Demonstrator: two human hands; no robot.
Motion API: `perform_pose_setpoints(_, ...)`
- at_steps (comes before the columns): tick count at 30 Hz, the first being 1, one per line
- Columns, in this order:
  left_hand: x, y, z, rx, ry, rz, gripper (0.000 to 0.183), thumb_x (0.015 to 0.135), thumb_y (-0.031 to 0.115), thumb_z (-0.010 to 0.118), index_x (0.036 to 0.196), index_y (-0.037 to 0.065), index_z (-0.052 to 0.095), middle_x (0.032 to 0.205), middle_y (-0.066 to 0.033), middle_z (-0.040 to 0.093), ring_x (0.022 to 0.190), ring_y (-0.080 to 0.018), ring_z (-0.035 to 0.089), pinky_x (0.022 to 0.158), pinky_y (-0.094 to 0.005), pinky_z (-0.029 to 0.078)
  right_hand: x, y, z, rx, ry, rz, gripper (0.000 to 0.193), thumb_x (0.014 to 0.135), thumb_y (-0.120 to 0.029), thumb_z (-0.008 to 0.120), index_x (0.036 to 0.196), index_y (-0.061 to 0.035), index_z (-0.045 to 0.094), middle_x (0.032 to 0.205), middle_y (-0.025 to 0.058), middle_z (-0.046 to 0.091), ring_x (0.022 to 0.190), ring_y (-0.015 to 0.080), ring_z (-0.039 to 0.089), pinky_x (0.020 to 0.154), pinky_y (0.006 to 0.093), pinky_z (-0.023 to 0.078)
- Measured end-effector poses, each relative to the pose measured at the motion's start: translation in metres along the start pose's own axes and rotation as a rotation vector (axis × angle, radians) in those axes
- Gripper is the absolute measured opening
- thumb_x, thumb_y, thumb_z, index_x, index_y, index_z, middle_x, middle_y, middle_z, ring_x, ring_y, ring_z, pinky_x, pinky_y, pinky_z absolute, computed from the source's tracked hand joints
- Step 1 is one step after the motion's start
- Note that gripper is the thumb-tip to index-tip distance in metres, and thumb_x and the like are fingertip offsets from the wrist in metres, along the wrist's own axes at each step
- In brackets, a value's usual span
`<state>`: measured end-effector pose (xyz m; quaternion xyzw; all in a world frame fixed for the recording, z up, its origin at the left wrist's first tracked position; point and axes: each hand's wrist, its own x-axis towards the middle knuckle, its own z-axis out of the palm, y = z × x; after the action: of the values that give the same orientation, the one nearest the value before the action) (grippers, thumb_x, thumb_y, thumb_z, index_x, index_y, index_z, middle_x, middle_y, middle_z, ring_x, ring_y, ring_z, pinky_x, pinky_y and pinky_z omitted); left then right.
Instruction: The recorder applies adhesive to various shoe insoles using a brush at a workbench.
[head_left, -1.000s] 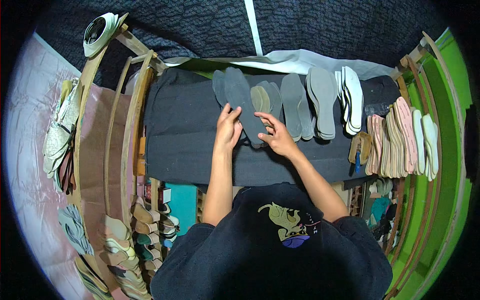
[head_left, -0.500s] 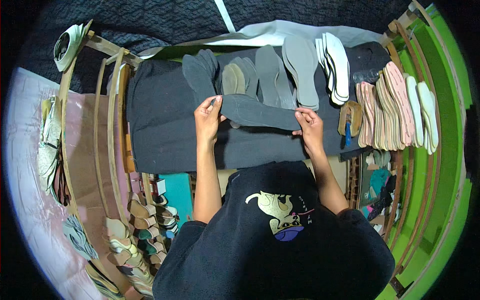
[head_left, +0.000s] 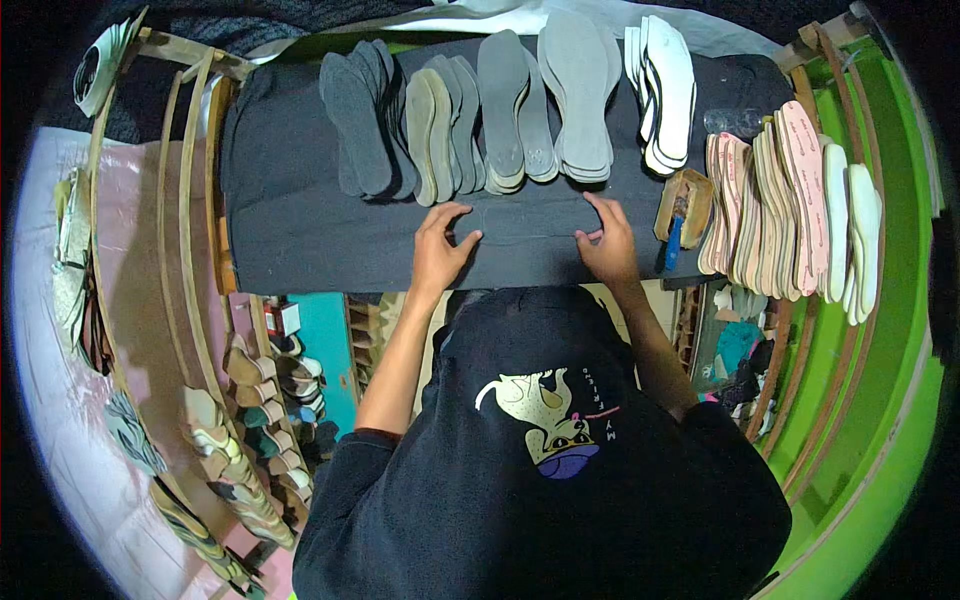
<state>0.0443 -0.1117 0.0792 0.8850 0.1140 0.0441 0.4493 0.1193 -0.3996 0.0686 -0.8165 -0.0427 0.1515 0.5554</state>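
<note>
Seen from above, a person in a dark printed shirt stands at a bench (head_left: 300,240) covered in dark cloth. At far left, wooden racks (head_left: 190,250) hold rows of shoe parts. Along the bench's far edge, from the left, lie dark grey insoles (head_left: 355,125), olive insoles (head_left: 435,130), lighter grey insoles (head_left: 575,95) and white insoles (head_left: 670,85). Near the middle, a dark insole (head_left: 525,218) lies crosswise on the cloth, almost matching its colour. The left hand (head_left: 440,245) presses its left end with fingers spread; the right hand (head_left: 605,240) presses its right end, fingers flat and open. Just right sits a small wooden box (head_left: 685,205), then upright pink insoles (head_left: 775,195).
</note>
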Motion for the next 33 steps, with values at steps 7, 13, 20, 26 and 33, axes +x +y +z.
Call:
perform_pose_setpoints(7, -0.016, 0.011, 0.023, 0.447, 0.028, 0.176, 0.053, 0.088, 0.024, 0.082, 0.135, 0.006, 0.065, 0.149, -0.0242, 0.048, 0.141, -0.0438, 0.042, 0.117, -0.0575, 0.034, 0.011, 0.014, 0.023, -0.685, -0.09, -0.492, 0.059, 0.092, -0.014, 0.067, 0.15, -0.0111, 0.055, 0.158, 0.019, 0.045, 0.149, 0.0412, 0.039, 0.124, 0.0628, 0.025)
perform_pose_setpoints(13, -0.029, 0.008, 0.043, 0.48, -0.225, 0.412, 0.065, 0.103, 0.039, 0.06, 0.161, 0.015, 0.043, 0.17, -0.0151, 0.032, 0.156, -0.0403, 0.028, 0.125, -0.0664, 0.019, -0.012, 0.006, 0.049, -0.885, -0.141, -0.569, 0.059, 0.103, -0.038, 0.061, 0.16, -0.0283, 0.047, 0.171, 0.004, 0.034, 0.159, 0.0372, 0.027, 0.127, 0.0634, 0.018)
perform_pose_setpoints(20, -0.041, -0.045, 0.014, 0.585, -0.254, 0.442, 0.068, 0.103, 0.043, 0.059, 0.164, 0.018, 0.04, 0.172, -0.0145, 0.028, 0.159, -0.0393, 0.023, 0.127, -0.0625, 0.016, -0.031, 0.025, 0.033, -0.956, 0.024, -0.332, 0.062, 0.107, -0.042, 0.053, 0.165, -0.0251, 0.038, 0.174, 0.0033, 0.029, 0.161, 0.0362, 0.023, 0.129, 0.0612, 0.016)
perform_pose_setpoints(26, -0.041, -0.053, 0.016, 0.414, 0.047, 0.291, 0.073, 0.103, 0.04, 0.06, 0.161, 0.001, 0.038, 0.172, -0.0214, 0.026, 0.159, -0.0406, 0.023, 0.129, -0.0548, 0.017, -0.039, 0.009, 0.091, -0.993, 0.216, -0.19, 0.079, 0.105, -0.045, 0.055, 0.163, 0.002, 0.031, 0.174, 0.0195, 0.024, 0.161, 0.0392, 0.02, 0.129, 0.0608, 0.013)
perform_pose_setpoints(33, -0.041, -0.073, 0.018, 0.363, 0.078, 0.338, 0.066, 0.102, 0.031, 0.063, 0.156, -0.003, 0.043, 0.167, -0.0152, 0.04, 0.156, -0.0334, 0.034, 0.128, -0.0546, 0.021, -0.046, -0.015, 0.157, -0.854, 0.023, -0.383, 0.075, 0.105, -0.048, 0.053, 0.163, -0.0039, 0.036, 0.172, 0.0204, 0.027, 0.16, 0.0383, 0.022, 0.13, 0.0555, 0.017)
